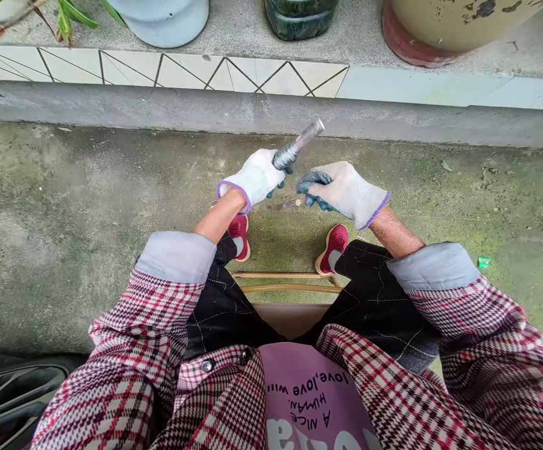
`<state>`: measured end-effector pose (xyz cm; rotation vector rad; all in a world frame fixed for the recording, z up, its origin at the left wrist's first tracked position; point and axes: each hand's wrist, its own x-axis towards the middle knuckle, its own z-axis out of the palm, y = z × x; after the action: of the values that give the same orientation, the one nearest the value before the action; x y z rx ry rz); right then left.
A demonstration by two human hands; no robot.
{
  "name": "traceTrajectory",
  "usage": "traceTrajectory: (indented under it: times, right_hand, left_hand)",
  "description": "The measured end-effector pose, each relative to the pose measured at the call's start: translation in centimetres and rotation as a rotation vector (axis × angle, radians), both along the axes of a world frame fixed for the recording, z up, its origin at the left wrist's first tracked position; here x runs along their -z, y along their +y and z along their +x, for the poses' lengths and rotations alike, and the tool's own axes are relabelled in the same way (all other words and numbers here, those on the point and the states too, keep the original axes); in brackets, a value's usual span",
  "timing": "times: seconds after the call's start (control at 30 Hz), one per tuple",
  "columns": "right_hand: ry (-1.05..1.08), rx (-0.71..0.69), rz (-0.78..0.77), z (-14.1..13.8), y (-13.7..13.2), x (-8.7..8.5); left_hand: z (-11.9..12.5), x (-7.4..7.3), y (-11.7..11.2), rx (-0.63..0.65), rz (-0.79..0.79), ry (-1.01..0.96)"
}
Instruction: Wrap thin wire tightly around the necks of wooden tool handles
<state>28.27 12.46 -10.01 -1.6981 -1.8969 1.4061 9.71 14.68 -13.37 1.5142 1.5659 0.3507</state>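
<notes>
I sit with both hands in white knit gloves with purple cuffs. My left hand (255,177) grips a grey metal rod (298,144) wound with wire near its lower part; the rod points up and to the right. My right hand (341,189) is just right of it, fingers curled, its dark coated fingertips close to the rod's lower end. Whether it holds anything I cannot tell. Small metal bits (286,204) lie on the ground below the hands.
Mossy concrete ground (88,206) spreads around my red shoes (333,247). A raised tiled ledge (205,72) at the back carries pots and a dark bottle (299,15). A wooden stool rung (285,281) shows between my legs. A small green scrap (483,262) lies at right.
</notes>
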Motion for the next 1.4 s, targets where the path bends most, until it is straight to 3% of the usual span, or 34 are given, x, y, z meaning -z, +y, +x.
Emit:
traceTrajectory:
  times: [0.17, 0.27, 0.53, 0.8, 0.97, 1.07, 1.13, 1.23, 1.3, 1.4]
  right_hand:
    - [0.168, 0.273, -0.086, -0.1, 0.7, 0.3]
    - [0.184, 0.326, -0.082, -0.1, 0.8, 0.5]
    - [0.181, 0.274, -0.064, 0.0, -0.1, 0.6]
    - [0.225, 0.189, 0.048, 0.5, -0.2, 0.0]
    - [0.166, 0.191, 0.097, 1.4, 0.0, 0.1]
    - [0.114, 0.093, 0.074, 1.1, -0.9, -0.4]
    - [0.083, -0.044, 0.081, 0.9, -1.8, -1.1]
    - [0.001, -0.171, 0.090, 1.0, -2.6, -2.4]
    - [-0.080, -0.178, 0.124, 1.5, -2.4, -2.9]
    - [-0.177, -0.114, 0.192, 2.9, -1.2, -2.5]
  left_hand:
    - [0.2, -1.3, 0.5, -0.159, -0.019, -0.164]
    - [0.1, -1.6, 0.6, -0.198, -0.023, -0.163]
    - [-0.6, -1.6, 1.1, -0.249, 0.012, -0.119]
    - [-1.1, -2.3, 1.4, -0.116, -0.039, 0.045]
    - [-1.1, -1.5, 1.5, -0.145, -0.003, -0.060]
    - [-1.3, -0.9, 1.8, -0.168, 0.022, -0.075]
    - [-1.5, -0.5, 1.9, -0.105, 0.048, 0.048]
    - [-1.3, 0.3, 1.4, 0.161, 0.119, 0.445]
    - [-0.6, 1.0, 0.5, 0.392, 0.126, 0.639]
    - [1.3, 1.6, -1.4, 0.722, 0.088, 0.658]
